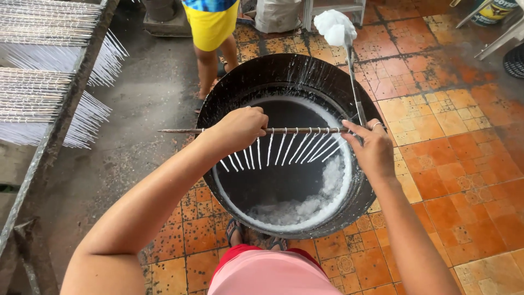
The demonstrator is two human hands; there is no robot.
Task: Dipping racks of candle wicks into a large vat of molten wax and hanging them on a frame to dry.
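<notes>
A thin wooden rod (284,130) carries several white strings or candles that hang from it into a big black basin (229,87) of dark liquid with white wax lumps. My left hand (240,127) grips the rod near its left part. The rod's right end is held by my right hand (371,148), which has a ring on one finger. A metal ladle (355,93) with a white clump on its top end leans on the basin's far right rim, close to my right hand.
Racks (49,71) with rows of hanging white candles stand at the left. Another person's legs in yellow shorts (210,27) are behind the basin. Orange tiled floor lies to the right, with a bucket and chair legs at the top right. My feet are under the basin's near edge.
</notes>
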